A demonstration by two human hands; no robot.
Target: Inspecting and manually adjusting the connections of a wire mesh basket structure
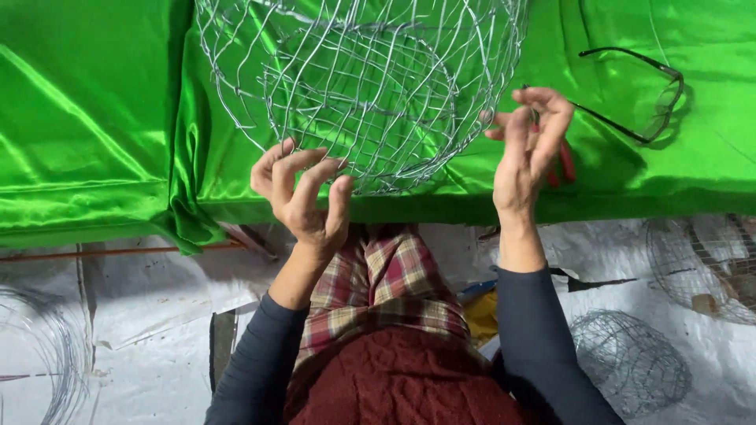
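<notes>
A round wire mesh basket (362, 86) lies on a table draped in shiny green cloth (94, 118). My left hand (303, 197) grips the basket's near rim with curled fingers. My right hand (528, 145) is raised at the basket's right side, fingers closed around red-handled pliers (564, 164) whose handles stick out below the palm. The pliers' jaws are hidden behind my fingers.
A pair of dark-framed glasses (642, 94) lies on the cloth at the right. On the white sheeted floor sit two more wire baskets (630, 358) (705, 264) at the right and a coil of wire (47, 354) at the left. My plaid-trousered legs fill the lower middle.
</notes>
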